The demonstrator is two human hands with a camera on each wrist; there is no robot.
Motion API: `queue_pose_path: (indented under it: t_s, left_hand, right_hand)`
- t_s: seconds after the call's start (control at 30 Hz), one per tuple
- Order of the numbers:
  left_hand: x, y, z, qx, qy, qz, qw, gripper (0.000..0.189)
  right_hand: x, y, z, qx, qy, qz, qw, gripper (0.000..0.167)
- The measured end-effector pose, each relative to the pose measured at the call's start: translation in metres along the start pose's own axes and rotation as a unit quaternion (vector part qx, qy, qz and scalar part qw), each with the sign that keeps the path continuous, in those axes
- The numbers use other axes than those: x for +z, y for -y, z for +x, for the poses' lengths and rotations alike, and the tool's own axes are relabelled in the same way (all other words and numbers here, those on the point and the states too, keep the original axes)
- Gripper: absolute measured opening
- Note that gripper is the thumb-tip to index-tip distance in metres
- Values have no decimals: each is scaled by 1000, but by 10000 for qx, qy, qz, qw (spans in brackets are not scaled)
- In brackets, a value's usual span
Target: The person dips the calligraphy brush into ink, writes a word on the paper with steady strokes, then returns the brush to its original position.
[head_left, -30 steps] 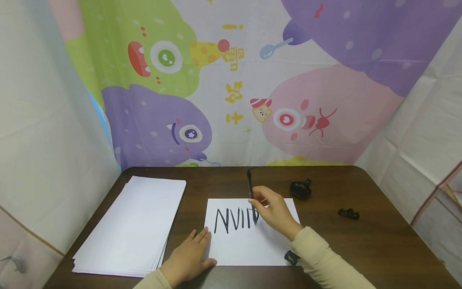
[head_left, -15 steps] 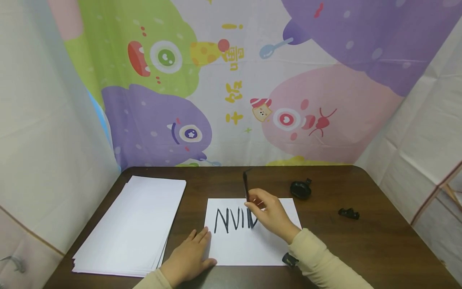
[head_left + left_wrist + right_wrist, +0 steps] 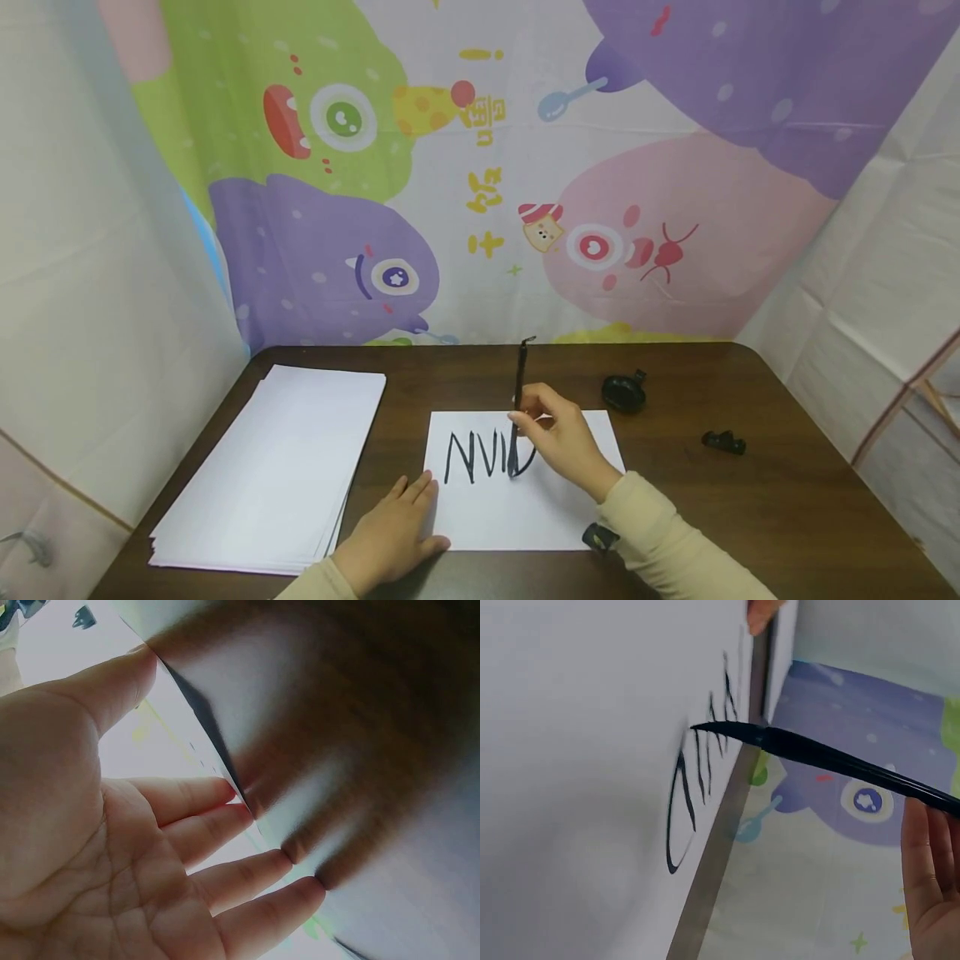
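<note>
In the head view my right hand (image 3: pixel 566 433) pinches a black-handled writing brush (image 3: pixel 521 375) partway up its handle. The brush stands nearly upright over a white sheet of paper (image 3: pixel 517 521). Its dark tip (image 3: pixel 705 727) meets the paper in the right wrist view, at the lower end of the last letter. Black brushed letters (image 3: pixel 483 454) reading NVID run across the sheet's upper half. My left hand (image 3: pixel 393 529) lies with fingers extended at the sheet's left edge; the left wrist view shows the fingertips (image 3: pixel 319 885) at the surface.
A stack of white paper (image 3: pixel 270 467) lies to the left on the dark brown table (image 3: pixel 690 508). A round black dish (image 3: pixel 624 393) stands beyond the sheet's right corner, and a small black brush-rest-like piece (image 3: pixel 723 442) lies farther right. Behind hangs a cartoon-printed curtain (image 3: pixel 480 308).
The brush tip has moved left and down, drawing the curved bottom stroke of the D. My right hand has shifted slightly left with it, and the handle has tipped upright. The left hand stays put.
</note>
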State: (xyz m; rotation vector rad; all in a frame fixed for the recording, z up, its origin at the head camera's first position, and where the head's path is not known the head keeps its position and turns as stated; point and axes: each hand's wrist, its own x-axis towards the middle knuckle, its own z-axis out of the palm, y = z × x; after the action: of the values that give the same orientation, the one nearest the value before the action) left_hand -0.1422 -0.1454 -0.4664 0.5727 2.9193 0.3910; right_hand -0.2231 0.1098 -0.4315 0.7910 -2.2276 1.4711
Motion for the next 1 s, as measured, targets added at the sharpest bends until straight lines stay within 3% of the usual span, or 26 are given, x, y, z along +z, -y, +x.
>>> queue_pose_path:
  t_s: [0.17,0.33,0.73,1.0]
  left_hand:
    - [0,0,0,-2,-4,4,10000,79]
    - [-1,0,0,-11,-17,8,10000,79]
    - [0,0,0,-34,-23,-2,10000,79]
    - [0,-1,0,-3,-23,12,10000,79]
  right_hand:
    - [-10,-2,5,193,-268,651,9973,18]
    - [-21,-4,10,176,-657,923,9934,20]
    - [-46,-15,16,634,-1260,922,9857,21]
    - [-53,-25,14,496,-1441,698,9858,19]
